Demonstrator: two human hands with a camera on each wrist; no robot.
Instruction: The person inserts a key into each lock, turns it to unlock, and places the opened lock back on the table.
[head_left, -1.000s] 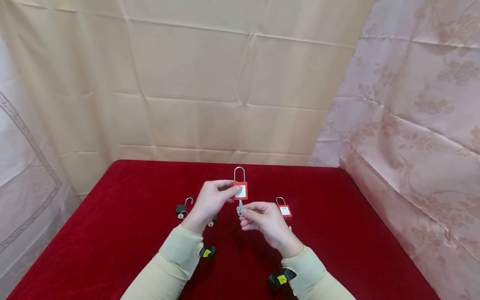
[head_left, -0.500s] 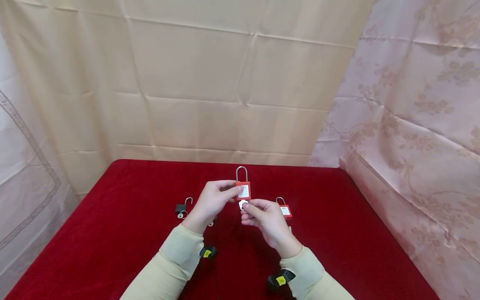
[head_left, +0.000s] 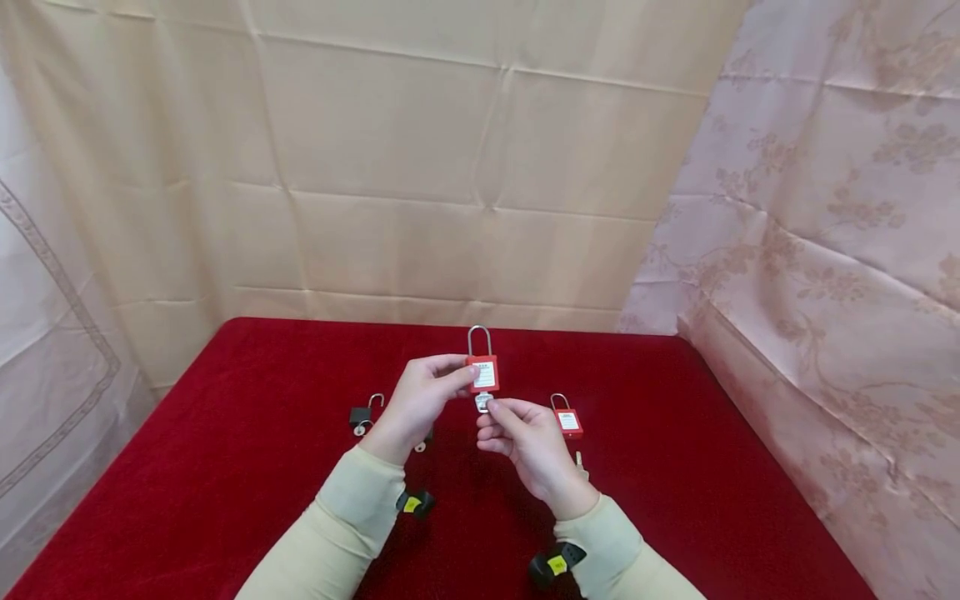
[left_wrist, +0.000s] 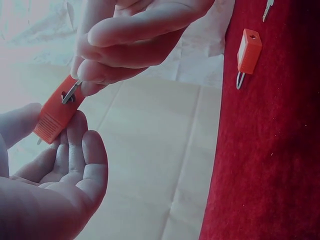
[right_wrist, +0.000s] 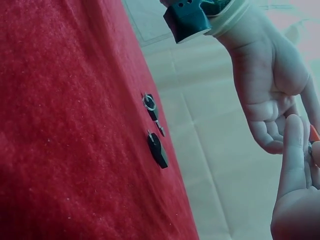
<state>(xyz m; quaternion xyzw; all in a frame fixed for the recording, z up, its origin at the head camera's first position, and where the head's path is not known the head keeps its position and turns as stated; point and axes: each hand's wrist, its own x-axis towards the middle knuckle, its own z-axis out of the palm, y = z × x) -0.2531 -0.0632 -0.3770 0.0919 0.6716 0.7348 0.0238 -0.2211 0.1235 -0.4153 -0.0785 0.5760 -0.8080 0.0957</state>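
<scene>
My left hand (head_left: 422,398) pinches a red padlock (head_left: 489,385) with a white label, thumb across its front and fingers behind. Its long steel shackle points upward and looks closed. Below, my right hand (head_left: 531,446) holds a silver key (head_left: 482,403) between thumb and forefinger, its head just under the lock body. From the left wrist view, the key's shaft (left_wrist: 72,93) meets the keyhole in the bottom of the padlock (left_wrist: 49,125). In the right wrist view, only a red corner of the lock (right_wrist: 314,134) shows past the fingers.
A second red padlock (head_left: 568,423) lies right on the red-covered table (head_left: 645,508), with a loose key (head_left: 579,461) nearer me. To the left lies a black padlock (head_left: 361,416) with its shackle open and a keyring; another black padlock (right_wrist: 157,150) is mostly hidden behind my left wrist.
The key has moved up against the padlock's underside, its shaft now mostly out of sight, and its head has turned. The padlock has shifted slightly right, then back left and up.
</scene>
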